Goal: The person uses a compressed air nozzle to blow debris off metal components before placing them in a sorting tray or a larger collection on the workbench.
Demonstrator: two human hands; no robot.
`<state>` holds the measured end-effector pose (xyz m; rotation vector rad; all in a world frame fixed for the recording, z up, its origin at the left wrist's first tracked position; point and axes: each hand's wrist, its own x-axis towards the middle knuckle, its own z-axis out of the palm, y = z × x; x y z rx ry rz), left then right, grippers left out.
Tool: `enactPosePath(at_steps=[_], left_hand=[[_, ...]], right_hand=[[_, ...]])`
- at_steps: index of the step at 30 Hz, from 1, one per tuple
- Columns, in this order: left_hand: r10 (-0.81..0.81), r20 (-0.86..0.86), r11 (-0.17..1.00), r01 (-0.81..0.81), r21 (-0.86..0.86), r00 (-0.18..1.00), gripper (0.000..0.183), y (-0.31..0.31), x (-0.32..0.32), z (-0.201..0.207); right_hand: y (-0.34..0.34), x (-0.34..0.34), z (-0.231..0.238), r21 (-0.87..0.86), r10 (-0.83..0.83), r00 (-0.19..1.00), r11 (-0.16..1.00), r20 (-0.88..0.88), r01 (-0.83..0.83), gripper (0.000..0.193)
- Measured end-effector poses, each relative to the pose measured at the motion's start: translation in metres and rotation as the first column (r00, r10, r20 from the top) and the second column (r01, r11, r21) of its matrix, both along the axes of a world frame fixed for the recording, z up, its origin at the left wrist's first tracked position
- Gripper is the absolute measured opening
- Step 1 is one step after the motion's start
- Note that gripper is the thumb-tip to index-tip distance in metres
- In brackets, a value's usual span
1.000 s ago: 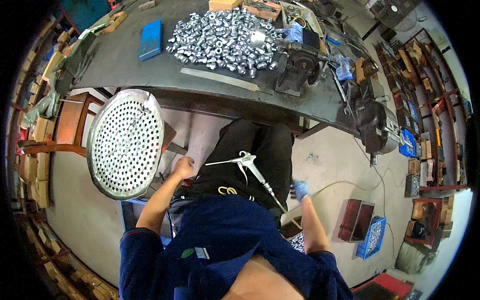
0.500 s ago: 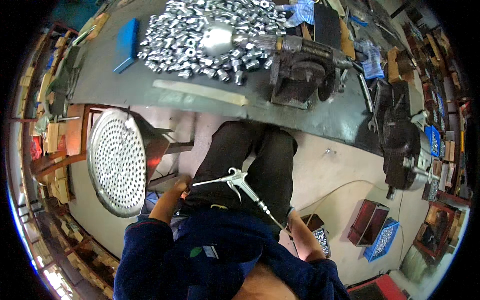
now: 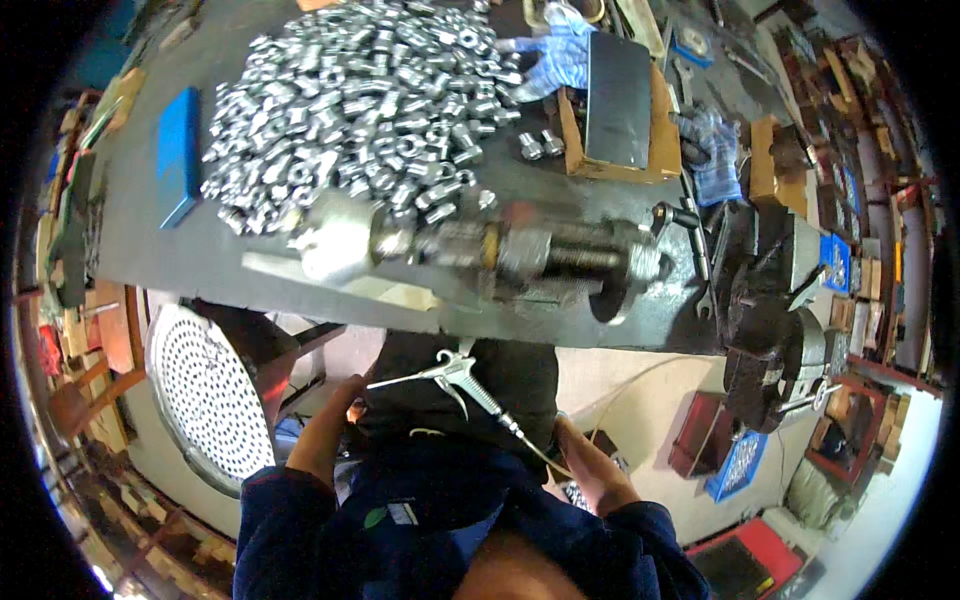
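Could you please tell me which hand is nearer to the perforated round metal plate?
Left: the left hand is right of the plate; the right hand is farther right, beyond the air gun.

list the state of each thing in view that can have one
air blow gun: resting across the lap, hose attached
left hand: beside the nozzle, grip unclear
right hand: mostly hidden, grip unclear
metal fittings: heaped loose
perforated pan: tilted
blue bin: open, holding small metal parts
dark red box: open-topped
two gloves: lying unworn
wrench: lying on the bench
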<state>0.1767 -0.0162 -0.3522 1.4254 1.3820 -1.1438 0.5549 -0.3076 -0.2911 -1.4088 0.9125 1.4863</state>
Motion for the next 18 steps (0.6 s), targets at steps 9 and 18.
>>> enactPosePath(at_steps=[9, 18], left_hand=[[-0.347, 0.659, 0.841, -0.09, 0.534, 0.668, 0.033, 0.029, 0.111, 0.184], [-0.418, 0.804, 0.712, -0.396, 0.579, 0.424, 0.033, 0.041, 0.05, 0.323]], right_hand=[[0.027, 0.077, 0.081, -0.203, 0.323, 0.182, 0.854, 0.929, -0.48, 0.019], [0.12, -0.059, 0.242, -0.899, 0.394, -0.811, 0.12, 0.433, -0.422, 0.048]])
